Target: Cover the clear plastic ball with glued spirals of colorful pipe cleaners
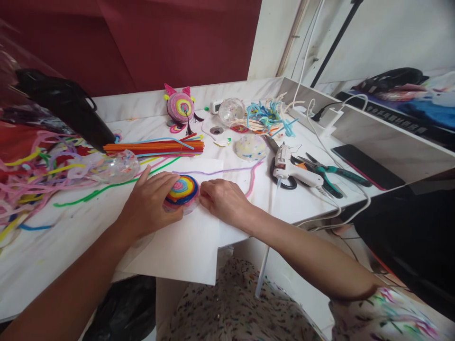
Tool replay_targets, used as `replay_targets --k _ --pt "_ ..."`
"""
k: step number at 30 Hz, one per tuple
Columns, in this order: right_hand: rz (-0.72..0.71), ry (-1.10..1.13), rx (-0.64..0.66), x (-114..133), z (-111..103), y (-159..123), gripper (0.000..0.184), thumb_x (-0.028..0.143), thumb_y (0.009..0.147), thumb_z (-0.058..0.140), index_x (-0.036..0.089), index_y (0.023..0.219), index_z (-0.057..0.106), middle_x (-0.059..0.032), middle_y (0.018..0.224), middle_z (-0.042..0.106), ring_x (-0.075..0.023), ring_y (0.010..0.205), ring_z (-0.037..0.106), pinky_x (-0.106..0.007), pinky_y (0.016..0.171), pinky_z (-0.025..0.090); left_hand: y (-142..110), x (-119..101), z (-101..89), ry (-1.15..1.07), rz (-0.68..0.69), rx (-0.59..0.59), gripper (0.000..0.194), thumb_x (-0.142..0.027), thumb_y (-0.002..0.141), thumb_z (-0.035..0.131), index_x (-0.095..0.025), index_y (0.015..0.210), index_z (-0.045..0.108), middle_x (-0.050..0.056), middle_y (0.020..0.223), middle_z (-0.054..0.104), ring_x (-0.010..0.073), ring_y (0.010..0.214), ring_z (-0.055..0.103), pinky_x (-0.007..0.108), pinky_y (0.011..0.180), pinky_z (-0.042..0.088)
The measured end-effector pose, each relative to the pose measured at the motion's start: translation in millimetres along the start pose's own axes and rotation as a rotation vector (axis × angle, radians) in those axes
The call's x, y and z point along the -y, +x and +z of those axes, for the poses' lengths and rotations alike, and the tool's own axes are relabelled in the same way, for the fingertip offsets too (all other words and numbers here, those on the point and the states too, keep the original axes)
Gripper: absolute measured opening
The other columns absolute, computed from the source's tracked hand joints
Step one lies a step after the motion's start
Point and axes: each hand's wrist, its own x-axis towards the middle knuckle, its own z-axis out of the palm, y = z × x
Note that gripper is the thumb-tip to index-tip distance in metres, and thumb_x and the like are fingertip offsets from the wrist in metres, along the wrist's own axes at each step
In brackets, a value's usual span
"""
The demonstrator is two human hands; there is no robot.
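Note:
A clear plastic dome wound with coiled pipe cleaners [182, 189], pink at the centre with blue, yellow, orange and dark blue rings, sits over a white paper sheet [188, 258]. My left hand [151, 203] grips it from the left, fingers over the top and thumb at the front. Against its right edge, my right hand [222, 199] is closed with bent fingers; what they pinch is hidden. Just behind my hands lies a purple pipe cleaner [220, 171], with a pink pipe cleaner [253, 180] to the right.
A white glue gun [289, 166], pliers [323, 173] and a black phone [368, 166] lie to the right. At the back are a finished pink ball figure [180, 106] and clear speckled domes [250, 148]. Orange pipe cleaners [156, 147] and a loose pile [39, 175] fill the left.

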Motion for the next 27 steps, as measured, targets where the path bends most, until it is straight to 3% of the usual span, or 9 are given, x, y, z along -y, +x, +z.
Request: replay_targets --k 9,13,19,27 --pt "-0.028 -0.016 -0.005 0.6 -2.3 -1.3 0.021 0.025 0.112 0.058 0.015 0.116 0.076 -0.0121 0.112 0.083 -0.0232 0.098 0.072 -0.035 0.071 0.033 4.0 -0.6 -6.6 -0.012 -0.013 0.051 0.047 -0.04 0.088 0.068 -0.027 0.132 0.067 0.013 0.132 0.082 0.0421 0.124 0.077 0.075 0.124 0.046" --pt "-0.029 -0.019 -0.004 1.0 -2.6 -2.0 0.022 0.026 0.112 0.057 0.015 0.116 0.076 -0.0121 0.111 0.083 -0.0232 0.098 0.072 -0.035 0.071 0.033 5.7 -3.0 -9.2 0.052 -0.007 0.09 0.044 -0.045 0.094 0.066 -0.022 0.131 0.066 0.017 0.133 0.082 0.0401 0.124 0.078 0.072 0.124 0.047" --pt "-0.021 -0.039 -0.009 1.9 -2.0 0.0 0.022 0.027 0.112 0.058 0.016 0.117 0.077 -0.0117 0.11 0.083 -0.0238 0.097 0.072 -0.035 0.071 0.035 7.0 -6.7 -9.4 0.117 0.057 0.049 0.044 -0.041 0.095 0.059 -0.016 0.131 0.063 0.022 0.129 0.082 0.0389 0.119 0.08 0.073 0.124 0.045" --pt "-0.027 -0.039 -0.009 3.2 -3.9 0.1 0.021 0.023 0.111 0.058 0.017 0.117 0.077 -0.0114 0.111 0.083 -0.0241 0.098 0.074 -0.035 0.071 0.037 11.0 -15.3 -11.8 0.072 -0.026 0.082 0.043 -0.036 0.089 0.063 -0.023 0.13 0.062 0.014 0.127 0.082 0.0399 0.12 0.079 0.071 0.125 0.044"
